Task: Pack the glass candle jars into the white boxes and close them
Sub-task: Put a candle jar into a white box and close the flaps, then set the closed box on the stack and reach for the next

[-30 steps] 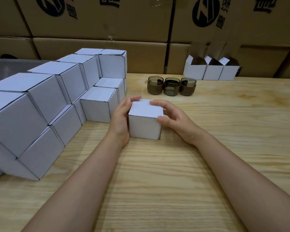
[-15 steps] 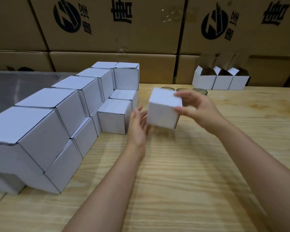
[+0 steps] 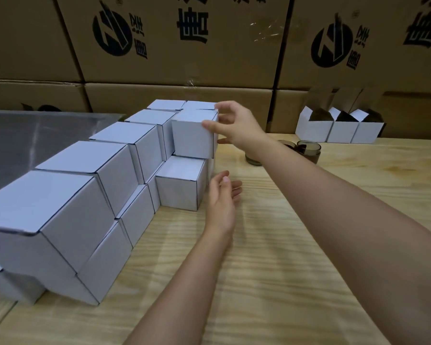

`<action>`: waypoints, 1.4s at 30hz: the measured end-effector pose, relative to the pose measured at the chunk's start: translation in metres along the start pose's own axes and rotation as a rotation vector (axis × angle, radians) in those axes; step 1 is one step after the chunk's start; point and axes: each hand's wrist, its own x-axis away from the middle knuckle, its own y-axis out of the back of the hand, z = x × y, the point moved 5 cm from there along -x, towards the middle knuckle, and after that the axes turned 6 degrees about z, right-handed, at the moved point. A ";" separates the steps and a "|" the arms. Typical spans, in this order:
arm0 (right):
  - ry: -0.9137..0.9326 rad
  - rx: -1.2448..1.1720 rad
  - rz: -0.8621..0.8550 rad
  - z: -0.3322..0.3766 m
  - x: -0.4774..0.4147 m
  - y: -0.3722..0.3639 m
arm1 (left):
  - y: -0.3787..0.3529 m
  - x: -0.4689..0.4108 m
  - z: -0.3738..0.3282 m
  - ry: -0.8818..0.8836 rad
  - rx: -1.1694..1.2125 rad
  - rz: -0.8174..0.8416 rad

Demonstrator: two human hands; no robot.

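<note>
My right grip (image 3: 234, 127) pinched a closed white cardboard box (image 3: 193, 138), with the thumb on its front face near the top edge, the fingers curled over its far top corner and the arm stretched forward. The box was on, or barely above, another closed white box (image 3: 179, 185) at the right end of a two-tier stack of closed white boxes (image 3: 85, 185). At least ten showed, but I could not count them all. My left grip (image 3: 222, 197) was spread and held nothing, just beside the lower box, above the pale wooden surface (image 3: 296, 257). Three smoky brown glass candle jars (image 3: 309, 150) stood behind my right forearm, two of them partly hidden. Three open white boxes (image 3: 341, 129) lined the far edge, in front of brown cardboard cartons (image 3: 184, 46).
</note>
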 end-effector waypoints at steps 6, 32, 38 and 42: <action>0.040 -0.003 -0.157 -0.011 0.003 -0.009 | 0.001 -0.001 0.002 0.008 -0.005 -0.006; -0.360 0.512 -0.412 -0.116 -0.027 0.251 | -0.003 0.010 0.003 -0.025 -0.262 0.100; -0.548 0.500 -0.299 -0.142 -0.051 0.261 | -0.002 0.009 0.003 -0.048 -0.238 0.131; -0.570 0.507 -0.299 -0.144 -0.056 0.262 | -0.001 0.008 0.004 -0.050 -0.228 0.124</action>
